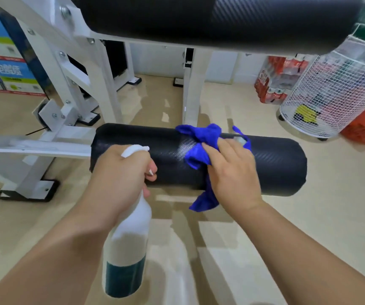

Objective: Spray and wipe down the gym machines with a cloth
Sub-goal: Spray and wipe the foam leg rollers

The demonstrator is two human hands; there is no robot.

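The right hand lies flat, fingers spread and extended, pressing a blue cloth onto the top of a black roller pad that runs across the middle of the view. The cloth is bunched; part of it pokes out past the fingertips toward 12 o'clock, and a tail hangs over the pad's near side toward 6 o'clock, below the wrist. Just at 9 o'clock of the cloth a paler sheen shows on the pad's textured cover, possibly wet, though the blur makes that hard to tell.

The left hand is at 9 o'clock of the right hand, closed around the neck of a white spray bottle, with fingers curled at the trigger. The nozzle points toward 3 o'clock, at the pad. The bottle hangs down toward 6 o'clock, and a dark teal liquid fills its lowest part.

The pad is mounted on a white metal frame that stretches off to 9 o'clock and rises toward 11 o'clock. At 12 o'clock a larger black cushion spans the top of the view on the same frame. At 2 o'clock a white wire basket stands on the pale floor, with red-wrapped bottle packs just beside it. Printed cardboard boxes sit at 10 o'clock.
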